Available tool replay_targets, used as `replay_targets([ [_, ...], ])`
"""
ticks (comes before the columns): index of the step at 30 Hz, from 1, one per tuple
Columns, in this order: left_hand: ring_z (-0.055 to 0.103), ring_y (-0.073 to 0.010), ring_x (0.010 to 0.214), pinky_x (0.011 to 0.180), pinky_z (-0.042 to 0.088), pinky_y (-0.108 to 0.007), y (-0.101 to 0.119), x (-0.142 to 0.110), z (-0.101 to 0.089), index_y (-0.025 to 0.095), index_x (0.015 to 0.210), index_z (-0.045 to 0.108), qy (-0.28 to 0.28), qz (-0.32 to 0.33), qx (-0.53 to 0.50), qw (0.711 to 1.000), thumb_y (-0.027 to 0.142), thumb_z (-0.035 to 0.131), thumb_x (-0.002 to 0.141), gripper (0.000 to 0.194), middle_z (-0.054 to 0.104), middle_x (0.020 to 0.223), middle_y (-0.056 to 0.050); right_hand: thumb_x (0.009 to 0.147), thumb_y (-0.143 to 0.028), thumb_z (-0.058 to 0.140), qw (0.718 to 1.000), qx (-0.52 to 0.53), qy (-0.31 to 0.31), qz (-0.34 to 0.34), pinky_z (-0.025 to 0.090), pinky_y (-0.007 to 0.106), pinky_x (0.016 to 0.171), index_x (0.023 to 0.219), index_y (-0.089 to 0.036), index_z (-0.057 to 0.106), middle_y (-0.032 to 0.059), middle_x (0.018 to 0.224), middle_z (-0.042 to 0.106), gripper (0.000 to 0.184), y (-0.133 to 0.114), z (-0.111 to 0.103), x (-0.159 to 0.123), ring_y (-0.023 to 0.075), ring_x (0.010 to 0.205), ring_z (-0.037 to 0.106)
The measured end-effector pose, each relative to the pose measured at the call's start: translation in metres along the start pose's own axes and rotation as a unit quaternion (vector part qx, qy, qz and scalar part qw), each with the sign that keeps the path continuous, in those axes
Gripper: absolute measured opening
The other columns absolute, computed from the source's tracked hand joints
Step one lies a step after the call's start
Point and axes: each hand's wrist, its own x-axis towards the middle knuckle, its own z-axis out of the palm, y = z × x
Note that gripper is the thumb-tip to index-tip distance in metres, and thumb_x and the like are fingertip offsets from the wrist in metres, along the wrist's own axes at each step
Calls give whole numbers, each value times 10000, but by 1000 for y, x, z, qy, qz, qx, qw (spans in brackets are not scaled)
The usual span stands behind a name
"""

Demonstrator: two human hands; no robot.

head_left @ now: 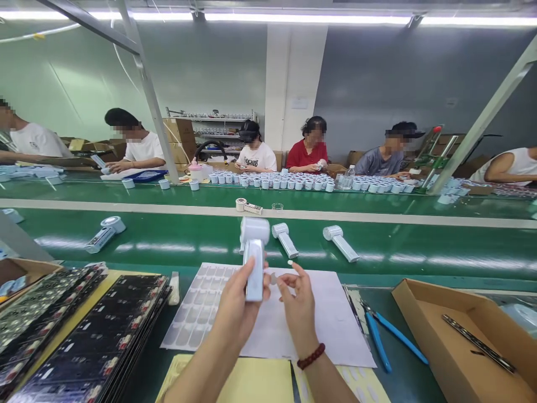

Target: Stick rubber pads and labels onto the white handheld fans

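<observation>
My left hand [235, 310] grips a white hand-held fan [254, 252] upright by its handle, above a white sticker sheet [197, 305]. My right hand [297, 302] is just to the right of the fan, with a small white sticker [290, 262] on a raised fingertip. Two more white fans [285, 239] [340, 242] lie on the green belt behind, and another fan [104, 233] lies at the left.
Black circuit-board panels [88, 341] are stacked at the left. Blue-handled pliers [384, 336] and an open cardboard box [461, 341] lie at the right. Yellow sheets [247, 383] sit near me. Several people work across the belt behind rows of small white parts [293, 182].
</observation>
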Motion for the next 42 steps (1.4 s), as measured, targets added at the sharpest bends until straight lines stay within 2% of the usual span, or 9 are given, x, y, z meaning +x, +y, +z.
replay_targets([
  [3,573,-150,576,430,452,-251,-7,-56,-26,66,1018,740,-11,-73,-23,997,407,563,924,396,684,844,-115,777,-476,664,999,19,18,19,514,307,587,1273,-183,453,32,865,665,613,-19,-12,4,229,841,634],
  [6,707,-242,803,542,541,-265,-5,-90,-53,72,1072,728,72,-130,-20,989,289,618,903,296,731,1057,-182,729,-491,730,999,31,-14,32,507,295,580,1268,-197,482,14,836,688,662,-46,-19,-11,221,807,651],
  [8,728,-276,887,626,585,-286,-1,-100,-66,55,1058,716,140,-137,0,981,193,647,878,238,731,1098,-211,708,-449,774,996,37,-69,50,507,288,593,1258,-211,501,-2,796,690,659,-62,-20,-32,238,856,682],
  [13,580,-106,475,468,522,-215,6,-101,-82,39,925,702,245,-140,-53,958,88,616,878,109,654,674,-70,730,-280,760,966,59,-229,107,528,382,853,1299,-229,492,-10,746,687,631,-74,-11,-101,304,1192,639],
  [16,508,-76,432,402,451,-176,8,-97,-82,51,934,676,241,-144,-120,952,135,553,929,150,563,608,-17,701,-240,746,957,57,-252,131,418,516,1067,1284,-214,501,-3,720,717,633,-71,0,-130,316,1252,607],
  [18,501,-66,423,391,437,-162,10,-96,-80,66,874,647,239,-152,-139,949,123,545,927,128,557,609,-17,674,-224,751,956,62,-249,144,365,540,1124,1263,-211,509,-7,697,726,637,-70,9,-138,313,1265,602],
  [24,568,-71,446,432,492,-160,16,-96,-78,88,841,610,249,-162,-152,943,76,596,885,47,603,659,-38,641,-187,726,956,50,-240,160,414,511,1110,1216,-213,533,-15,687,741,607,-78,25,-140,295,1213,644],
  [34,563,-81,435,425,504,-174,22,-95,-74,84,816,614,259,-152,-159,941,70,567,900,97,602,655,-38,659,-206,743,958,19,-235,162,441,489,1092,1217,-222,551,-26,691,744,590,-81,30,-140,283,1120,694],
  [42,562,-76,462,449,518,-167,19,-94,-74,120,816,593,263,-165,-182,933,125,510,950,158,580,644,-23,714,-193,723,967,-10,-232,107,464,479,1085,1238,-228,559,-12,722,759,550,-74,31,-144,278,1148,683],
])
